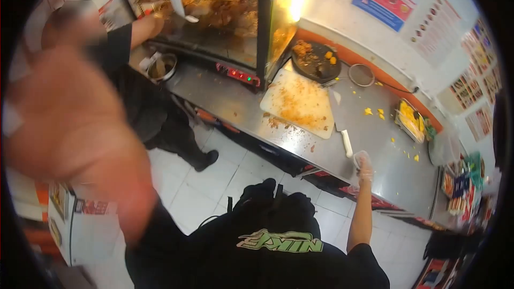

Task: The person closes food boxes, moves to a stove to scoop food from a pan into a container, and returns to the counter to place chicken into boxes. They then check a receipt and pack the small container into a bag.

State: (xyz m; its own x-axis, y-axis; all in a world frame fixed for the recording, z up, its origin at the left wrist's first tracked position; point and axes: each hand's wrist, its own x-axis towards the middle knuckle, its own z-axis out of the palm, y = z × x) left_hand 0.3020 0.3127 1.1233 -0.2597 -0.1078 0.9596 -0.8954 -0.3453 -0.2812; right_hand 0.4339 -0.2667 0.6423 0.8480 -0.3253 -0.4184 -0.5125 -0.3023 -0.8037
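My left hand (80, 128) is raised close to the camera and fills the left side, badly smeared, so its fingers cannot be made out. My right hand (363, 167), in a clear plastic glove, is low over the front edge of the steel counter. Its fingers are too small and blurred to show whether they hold anything. Just left of it lies a knife (347, 143) with a white handle. Beyond the knife is a white cutting board (301, 99) covered with brown crumbs. A dark round pan (316, 63) with fried pieces sits behind the board.
A lit heated display cabinet (214, 21) stands left on the counter (369, 134). A co-worker (155, 101) reaches towards it, near a pot (162, 68). A sieve (361, 75) and a tray of yellow food (410, 120) lie at the back right, with yellow scraps about.
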